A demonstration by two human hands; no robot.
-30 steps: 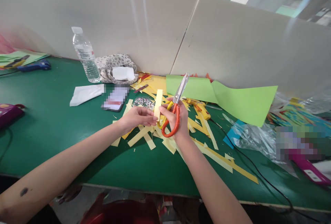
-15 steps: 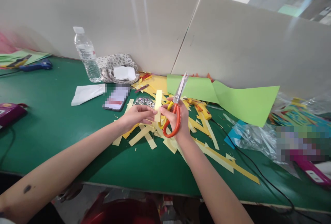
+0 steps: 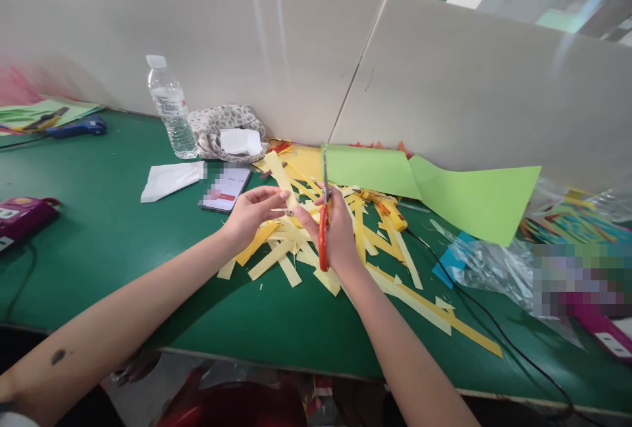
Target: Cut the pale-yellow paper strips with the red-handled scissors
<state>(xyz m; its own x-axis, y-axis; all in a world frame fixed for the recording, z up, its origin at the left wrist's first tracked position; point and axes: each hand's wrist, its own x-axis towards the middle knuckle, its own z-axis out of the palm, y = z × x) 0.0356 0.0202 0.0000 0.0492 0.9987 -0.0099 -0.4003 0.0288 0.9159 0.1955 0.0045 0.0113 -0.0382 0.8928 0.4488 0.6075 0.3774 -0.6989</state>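
My left hand (image 3: 259,213) pinches a pale yellow paper strip (image 3: 279,177) between thumb and fingers, its upper end tilted to the left. Close to its right, my right hand (image 3: 336,229) is closed around scissors (image 3: 323,233) with orange and yellow handles. The blades point up and away from me, seen nearly edge-on. My right thumb reaches toward the strip's lower end; whether it touches is unclear. Beneath both hands lies a loose pile of yellow paper strips (image 3: 274,259), some pale and some deeper yellow.
A water bottle (image 3: 170,108), patterned cloth pouch (image 3: 230,131), white tissue (image 3: 170,180) and phone (image 3: 226,189) stand or lie at back left. Light green paper sheets (image 3: 474,197) lean by the partition. A yellow glue gun (image 3: 392,213) trails a black cord rightward, near crumpled clear plastic (image 3: 494,276).
The strip has swung from upright to leaning left. My right hand has turned the scissors, so the blades now show edge-on. The view has shifted slightly.
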